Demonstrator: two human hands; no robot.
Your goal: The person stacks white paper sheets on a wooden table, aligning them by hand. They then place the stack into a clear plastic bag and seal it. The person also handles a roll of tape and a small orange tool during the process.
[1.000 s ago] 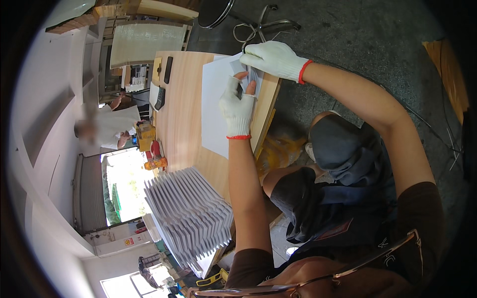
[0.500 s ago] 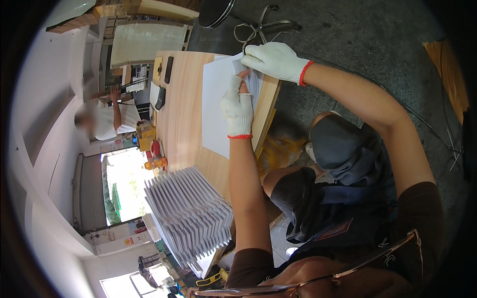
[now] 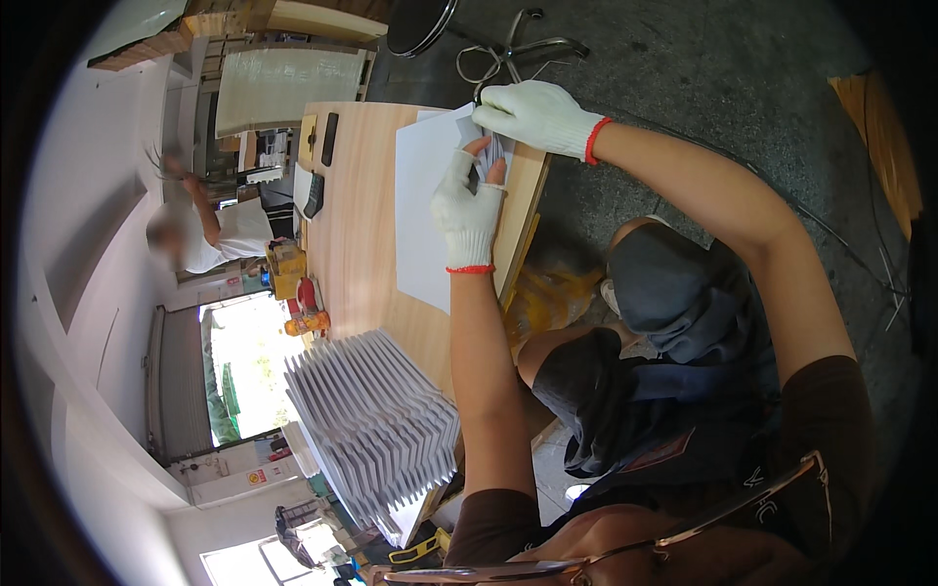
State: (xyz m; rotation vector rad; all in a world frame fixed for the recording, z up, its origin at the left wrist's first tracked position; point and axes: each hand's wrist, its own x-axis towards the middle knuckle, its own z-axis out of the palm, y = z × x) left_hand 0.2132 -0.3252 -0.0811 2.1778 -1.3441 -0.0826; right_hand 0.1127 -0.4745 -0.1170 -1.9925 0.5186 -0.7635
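A white sheet (image 3: 420, 215) lies along the table edge, with a narrow grey-white folded piece (image 3: 469, 129) at its far right corner. My left hand (image 3: 469, 215), in a white knit glove with bare fingertips, is over the sheet. Its thumb and finger are spread beside the folded piece. My right hand (image 3: 539, 117), in a white glove with a red cuff, is closed at the far corner of the sheet. A small dark rounded thing (image 3: 480, 93) shows by its fingertips; what the fingers grip is hidden.
A tall stack of folded white sheets (image 3: 376, 420) stands at the near left of the wooden table (image 3: 352, 215). An orange and red tool (image 3: 309, 317) and a dark handset (image 3: 315, 195) lie at its left side. A wheeled stool (image 3: 513, 54) stands beyond. A co-worker (image 3: 230, 234) is at left.
My left thumb and finger have spread apart and show more at the folded piece. My right hand has barely shifted. The co-worker's hand has risen.
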